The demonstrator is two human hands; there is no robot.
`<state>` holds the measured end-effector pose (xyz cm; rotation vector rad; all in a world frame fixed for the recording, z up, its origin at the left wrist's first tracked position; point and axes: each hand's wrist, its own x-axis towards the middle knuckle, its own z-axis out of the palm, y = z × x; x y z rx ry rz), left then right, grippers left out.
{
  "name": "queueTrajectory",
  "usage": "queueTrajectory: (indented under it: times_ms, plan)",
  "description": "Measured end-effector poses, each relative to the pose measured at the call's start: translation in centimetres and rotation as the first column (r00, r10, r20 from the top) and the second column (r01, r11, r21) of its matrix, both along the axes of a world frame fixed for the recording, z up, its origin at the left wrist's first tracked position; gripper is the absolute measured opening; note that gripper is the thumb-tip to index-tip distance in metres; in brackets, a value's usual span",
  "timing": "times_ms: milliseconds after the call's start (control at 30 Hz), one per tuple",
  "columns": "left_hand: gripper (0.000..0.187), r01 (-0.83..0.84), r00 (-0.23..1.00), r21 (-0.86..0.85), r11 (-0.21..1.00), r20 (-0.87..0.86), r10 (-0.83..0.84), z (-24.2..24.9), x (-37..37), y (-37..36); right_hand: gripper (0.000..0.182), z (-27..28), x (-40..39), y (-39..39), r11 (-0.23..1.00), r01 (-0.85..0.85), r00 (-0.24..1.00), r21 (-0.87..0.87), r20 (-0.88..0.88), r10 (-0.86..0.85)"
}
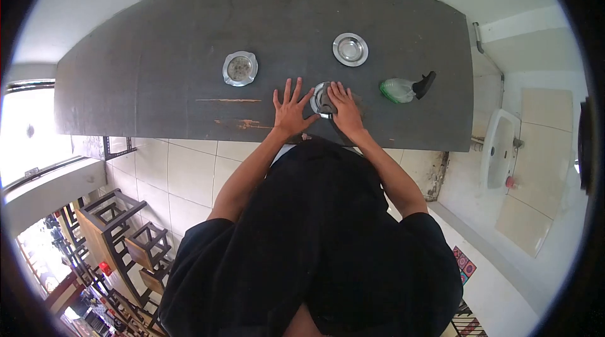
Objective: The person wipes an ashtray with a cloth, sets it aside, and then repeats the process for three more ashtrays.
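My left hand [291, 114] lies over the grey table [170, 41] near its front edge, fingers spread, its thumb side close to a metal ashtray [314, 101]. My right hand [345, 110] presses a dark grey cloth [326, 105] onto that ashtray, fingers together. Behind them stands a round metal ashtray [350, 50]. Another metal ashtray [240, 68], with a speckled, dirty-looking bottom, sits at the left. A clear spray bottle [398, 90] with green at its base and a black nozzle lies on its side to the right.
A white sink [501, 148] is set beside a tiled ledge [547, 148] at the right. Wooden stools [148, 245] and a wooden table [101, 249] stand at the lower left. Orange scratches mark the tabletop left of my hands.
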<state>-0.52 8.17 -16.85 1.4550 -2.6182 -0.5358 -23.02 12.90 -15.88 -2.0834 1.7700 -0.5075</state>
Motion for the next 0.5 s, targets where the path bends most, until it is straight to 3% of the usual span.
queueTrajectory:
  times_ms: [233, 300, 433, 500]
  plan:
    - [0.091, -0.01, 1.0, 0.006, 1.0, 0.007, 0.01, -0.1, 0.1, 0.1, 0.081, -0.2, -1.2, 1.5, 0.978, -0.208, 0.972, -0.035, 0.105, 0.21]
    - [0.091, 0.002, 1.0, -0.002, 1.0, 0.011, -0.002, -0.1, 0.2, 0.1, 0.081, 0.7, -2.2, 2.7, 0.932, -0.352, 0.925, 0.088, 0.186, 0.332]
    - [0.09, -0.01, 1.0, 0.003, 1.0, -0.009, 0.01, -0.2, -0.1, 0.1, 0.079, 2.3, -4.9, 3.4, 0.919, -0.382, 0.891, 0.099, 0.305, 0.337]
    - [0.09, -0.012, 1.0, 0.017, 1.0, -0.019, 0.013, -0.3, -0.1, 0.0, 0.076, 3.2, -6.0, 3.0, 0.937, -0.188, 0.914, 0.294, 0.401, 0.058]
